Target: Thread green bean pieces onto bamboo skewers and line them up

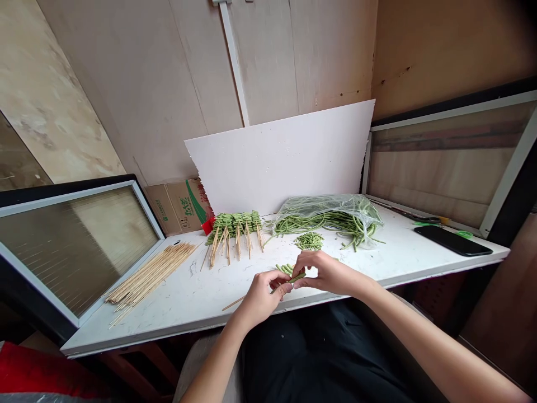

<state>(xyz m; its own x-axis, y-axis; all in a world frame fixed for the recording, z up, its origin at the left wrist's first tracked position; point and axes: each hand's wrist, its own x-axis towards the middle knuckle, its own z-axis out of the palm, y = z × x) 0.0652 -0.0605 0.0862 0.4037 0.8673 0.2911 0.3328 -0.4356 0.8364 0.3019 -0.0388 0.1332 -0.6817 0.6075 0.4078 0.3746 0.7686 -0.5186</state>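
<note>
At the front edge of the table, my left hand [264, 292] and my right hand [319, 271] meet with fingertips pinched. Between them is a length of green bean [298, 277], gripped from both sides. A bamboo skewer [233, 303] sticks out to the left from behind my left hand; whether that hand holds it is hidden. Several cut bean pieces [283, 268] lie just beyond my fingers, partly covered by my right hand. Farther back sits a small heap of short cut beans [309, 241].
Loose bamboo skewers [153, 275] lie spread on the left of the white table [184, 305]. Skewered beans [237, 224] are stacked at the back, beside a clear bag of long beans [331, 212]. A black phone [452, 240] rests at right; a cardboard box [178, 206] stands behind.
</note>
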